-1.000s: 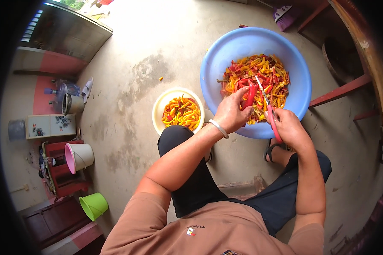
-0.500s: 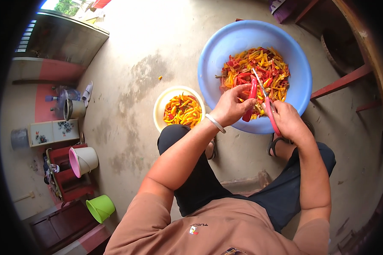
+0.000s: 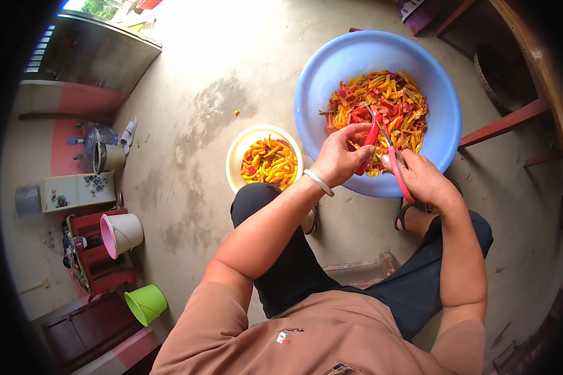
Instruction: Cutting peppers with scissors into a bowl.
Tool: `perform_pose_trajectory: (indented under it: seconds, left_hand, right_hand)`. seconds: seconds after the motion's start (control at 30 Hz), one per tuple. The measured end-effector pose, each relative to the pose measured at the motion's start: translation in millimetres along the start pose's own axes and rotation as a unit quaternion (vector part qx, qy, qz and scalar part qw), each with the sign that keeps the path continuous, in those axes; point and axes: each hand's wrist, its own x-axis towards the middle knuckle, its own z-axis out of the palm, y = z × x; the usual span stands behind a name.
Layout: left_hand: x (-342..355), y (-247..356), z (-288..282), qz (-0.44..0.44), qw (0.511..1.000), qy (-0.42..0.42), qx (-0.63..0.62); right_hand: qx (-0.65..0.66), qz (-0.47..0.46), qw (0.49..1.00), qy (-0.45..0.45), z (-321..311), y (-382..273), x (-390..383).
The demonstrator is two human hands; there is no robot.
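Over the near part of a wide blue basin [image 3: 441,81], my left hand [image 3: 339,153] grips a long red chili pepper [image 3: 370,139] between thumb and fingers. A pale bracelet circles that wrist. My right hand [image 3: 424,178] holds scissors [image 3: 396,167] with red handles, their blades reaching up to the pepper's far end. Cut red and yellow pepper pieces [image 3: 406,103] are heaped in the basin. Left of it, by my knee, stands a smaller cream bowl [image 3: 233,164] with yellow and red peppers [image 3: 270,162], which look mostly whole.
A small yellow-orange scrap [image 3: 236,113] lies on the concrete floor. Along the left wall are a white-and-pink bucket [image 3: 128,232], a green bucket [image 3: 149,304] and slippers [image 3: 129,132]. Wooden furniture with a red bar [image 3: 507,123] stands to the right; a purple broom [image 3: 416,17] is beyond.
The scissor blades have drawn closer together at the red pepper's far end, which now looks shorter. Both hands stay nearly in place over the basin.
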Motion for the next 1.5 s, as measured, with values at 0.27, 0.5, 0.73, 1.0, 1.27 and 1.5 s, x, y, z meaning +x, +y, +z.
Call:
perform_pose_trajectory:
  seconds: [0.27,0.5,0.73,1.0,1.27,1.5]
  left_hand:
    - [3,-2,2,0.018,0.991,0.03,0.132]
    - [8,-4,2,0.007,0.996,0.047,0.074]
    - [6,4,0,-0.009,0.999,0.032,-0.042]
    - [10,5,-3,-0.061,0.98,-0.038,-0.185]
    - [10,4,-19,-0.172,0.956,-0.113,-0.211]
    - [11,6,-12,-0.235,0.903,-0.119,-0.34]
  right_hand:
    - [-0.067,-0.001,0.998,0.02,2,1,2]
    - [-0.047,-0.009,0.998,0.032,0,2,4]
    - [0.136,0.043,0.989,-0.035,-1,18,4]
    - [0.004,0.014,1.0,-0.008,5,5,8]
    - [-0.034,0.021,0.999,0.029,4,3,11]
    - [0.048,0.033,0.998,0.006,12,23,21]
